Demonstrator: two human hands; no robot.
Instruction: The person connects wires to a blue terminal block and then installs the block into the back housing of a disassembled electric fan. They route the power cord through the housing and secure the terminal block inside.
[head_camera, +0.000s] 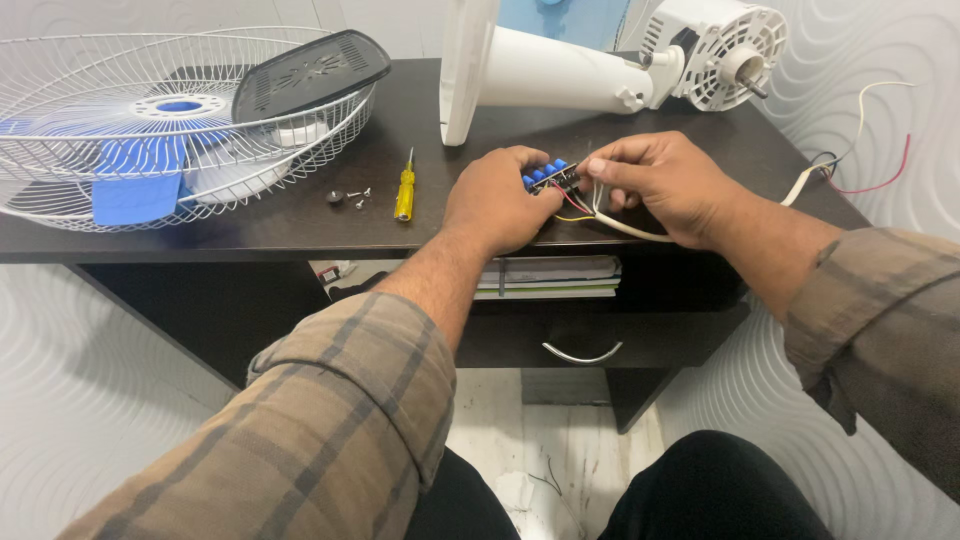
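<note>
At the desk's (300, 225) left end, a white wire fan guard (120, 100) runs off the picture, with blue blades (130, 165) and a black grille cover (310, 70) partly hidden inside it. Small screws (355, 198) and a yellow screwdriver (404, 190) lie near the front edge. The left hand (495, 200) curls closed over a blue-buttoned switch block (548, 176), hiding most of it. The right hand (655, 180) pinches its thin wires (590, 205) just beside. The white fan motor (640, 60) lies along the back edge.
</note>
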